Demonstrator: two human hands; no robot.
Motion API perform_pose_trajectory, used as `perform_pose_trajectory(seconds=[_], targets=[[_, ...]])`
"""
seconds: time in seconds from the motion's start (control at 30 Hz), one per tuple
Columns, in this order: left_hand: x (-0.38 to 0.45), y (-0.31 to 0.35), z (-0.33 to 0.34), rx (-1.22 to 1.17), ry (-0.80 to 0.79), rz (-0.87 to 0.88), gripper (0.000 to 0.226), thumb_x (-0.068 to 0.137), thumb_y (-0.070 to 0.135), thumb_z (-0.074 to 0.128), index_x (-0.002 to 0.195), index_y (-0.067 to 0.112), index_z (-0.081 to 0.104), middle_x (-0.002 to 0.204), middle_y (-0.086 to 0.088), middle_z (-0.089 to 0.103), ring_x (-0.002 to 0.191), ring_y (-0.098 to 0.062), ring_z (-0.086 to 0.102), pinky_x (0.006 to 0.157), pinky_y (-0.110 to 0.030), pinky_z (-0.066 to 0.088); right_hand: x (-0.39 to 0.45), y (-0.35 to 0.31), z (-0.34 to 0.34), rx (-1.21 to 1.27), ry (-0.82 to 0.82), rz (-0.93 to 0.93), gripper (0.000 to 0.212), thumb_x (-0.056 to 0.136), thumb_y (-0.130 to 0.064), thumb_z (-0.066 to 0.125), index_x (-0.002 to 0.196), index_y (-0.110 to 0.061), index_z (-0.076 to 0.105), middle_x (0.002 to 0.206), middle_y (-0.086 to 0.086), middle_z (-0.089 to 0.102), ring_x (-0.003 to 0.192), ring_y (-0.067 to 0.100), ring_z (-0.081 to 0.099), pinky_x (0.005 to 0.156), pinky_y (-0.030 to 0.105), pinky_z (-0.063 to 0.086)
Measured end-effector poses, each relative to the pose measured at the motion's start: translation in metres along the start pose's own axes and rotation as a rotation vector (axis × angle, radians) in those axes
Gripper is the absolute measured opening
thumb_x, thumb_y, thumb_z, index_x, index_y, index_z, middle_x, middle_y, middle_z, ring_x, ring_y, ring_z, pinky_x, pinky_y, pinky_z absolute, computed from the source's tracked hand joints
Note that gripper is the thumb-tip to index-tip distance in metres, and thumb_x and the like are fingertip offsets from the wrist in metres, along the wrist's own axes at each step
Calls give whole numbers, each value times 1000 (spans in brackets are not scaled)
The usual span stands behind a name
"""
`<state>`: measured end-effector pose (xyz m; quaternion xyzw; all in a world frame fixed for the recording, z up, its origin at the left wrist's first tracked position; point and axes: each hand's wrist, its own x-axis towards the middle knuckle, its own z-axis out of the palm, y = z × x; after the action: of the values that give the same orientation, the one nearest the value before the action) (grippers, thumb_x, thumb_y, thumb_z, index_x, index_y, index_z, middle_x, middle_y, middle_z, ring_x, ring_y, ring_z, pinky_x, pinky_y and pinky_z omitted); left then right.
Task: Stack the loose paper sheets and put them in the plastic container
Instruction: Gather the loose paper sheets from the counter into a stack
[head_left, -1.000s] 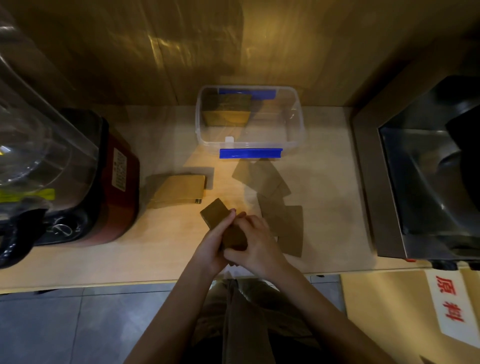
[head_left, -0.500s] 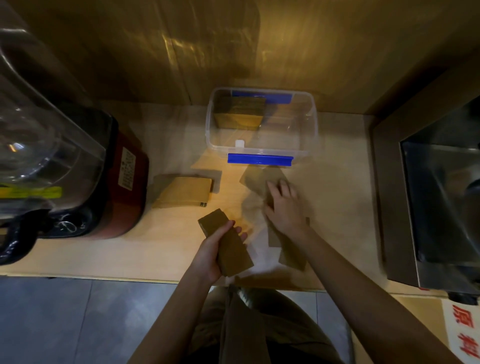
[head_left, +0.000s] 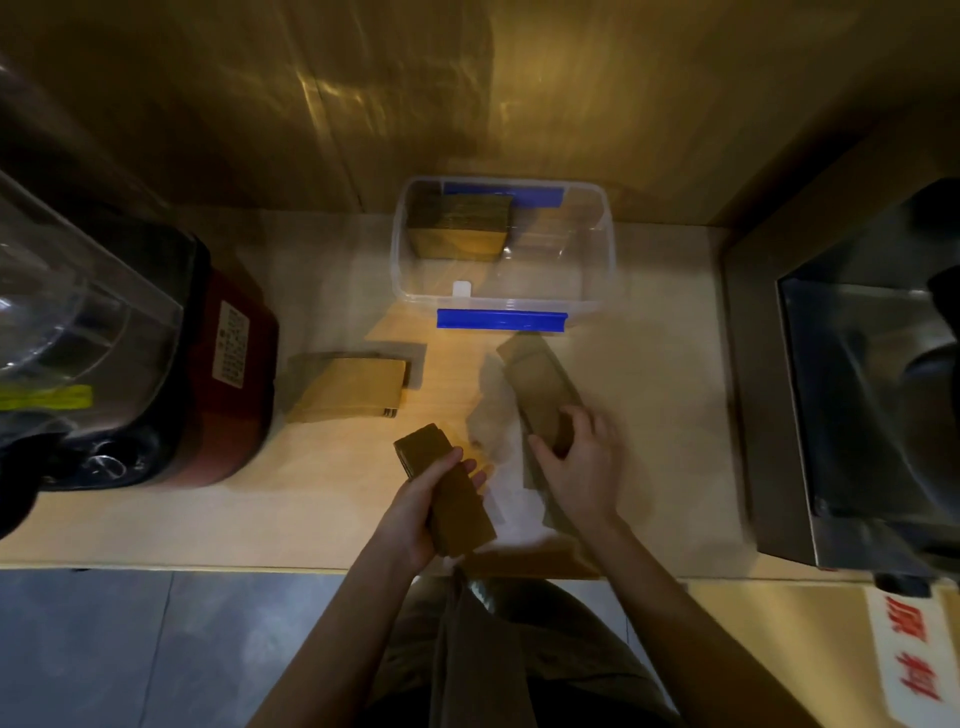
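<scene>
Gripping a thick wad of brown paper sheets (head_left: 447, 488) just above the near edge of the counter (head_left: 156, 519), the person's left hand (head_left: 415, 512) is wrapping thumb and fingers around the wad's long sides, pressing them together. Just to the right, the right hand (head_left: 582, 467) is lying on loose sheets (head_left: 540, 395) that are trailing from the near edge toward the middle of the counter, fingers curled over one end of a strip; whether it is pinching a sheet or only pressing down is hard to tell through the blur.

The paper is looking light, thin and floppy. Single sheets are likely to slide on the smooth wood and bend if lifted by a corner, so squaring them flat and taking them by the long edges, as the left hand is doing, seems the safer hold.

Farther in, toward the left, a tidy pile (head_left: 348, 389) is sitting beside a red appliance (head_left: 218, 384) at the counter's left end. At the far edge, against the wall, the clear plastic container (head_left: 597, 260) with blue clips is standing open, one bundle (head_left: 457, 228) already resting in its far left corner. A metal sink (head_left: 857, 374) is filling the right end.
</scene>
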<state>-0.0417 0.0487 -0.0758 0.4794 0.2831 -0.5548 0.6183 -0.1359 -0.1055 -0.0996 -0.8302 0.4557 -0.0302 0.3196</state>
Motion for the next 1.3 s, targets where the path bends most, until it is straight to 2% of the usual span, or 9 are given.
perform_pose_trajectory(seconds=[0.17,0.3,0.5,0.7,0.8,0.93,1.0,1.13,1.3], targets=[[-2,0,5,2,-45,-6,20,62,24,70,78,13,70,75,-5,76,70,-17,72,84,-41,50,-31,5,19,-104,22,49,62,80,-46,61,132,-19,39,133,12,45,124,27,39,101,40,32],[-5,-2,8,2,-68,-10,11,74,22,65,78,12,69,74,-5,76,67,-17,72,88,-41,46,-38,11,28,-250,6,45,57,80,-46,57,128,-19,39,127,12,48,115,26,43,94,38,37],[-6,-6,4,16,-89,-9,26,79,23,60,59,15,75,67,-3,75,62,-15,71,85,-39,47,-33,10,28,-284,14,44,53,75,-45,61,117,-18,45,117,14,51,109,29,46,86,39,41],[-9,-9,4,23,-138,-5,13,63,25,69,70,15,75,76,-3,76,72,-18,72,70,-36,56,-25,0,15,-262,-49,121,60,71,-50,64,115,-14,44,119,15,50,111,31,44,88,41,39],[-9,-10,6,36,-159,12,27,62,29,70,85,15,69,80,-3,76,76,-19,72,68,-35,59,-29,-12,-1,-71,-74,180,69,67,-57,67,117,-15,43,120,11,50,112,30,46,92,43,40],[-11,-8,10,120,-269,87,35,68,43,63,95,21,69,90,-3,76,86,-20,70,72,-36,59,-52,-32,-19,283,-222,121,61,64,-47,72,115,-26,46,113,-1,56,102,18,55,87,42,51],[-12,-9,13,140,-312,129,36,73,46,57,98,24,70,97,-5,75,94,-22,69,72,-35,58,-66,-38,-21,286,-278,67,58,66,-43,70,117,-28,47,117,-2,54,101,15,54,86,39,52],[-12,-11,19,122,-317,144,41,73,46,56,101,19,69,102,-7,72,101,-23,66,83,-36,54,-83,-42,-21,279,-309,19,58,65,-43,68,118,-30,47,120,-1,51,103,14,51,85,35,52],[-7,-16,27,179,-319,144,27,73,41,61,90,23,72,89,-1,75,89,-17,69,71,-30,57,-84,-38,-25,107,-255,-125,60,71,-44,64,125,-27,46,130,2,48,114,20,46,96,41,44]])
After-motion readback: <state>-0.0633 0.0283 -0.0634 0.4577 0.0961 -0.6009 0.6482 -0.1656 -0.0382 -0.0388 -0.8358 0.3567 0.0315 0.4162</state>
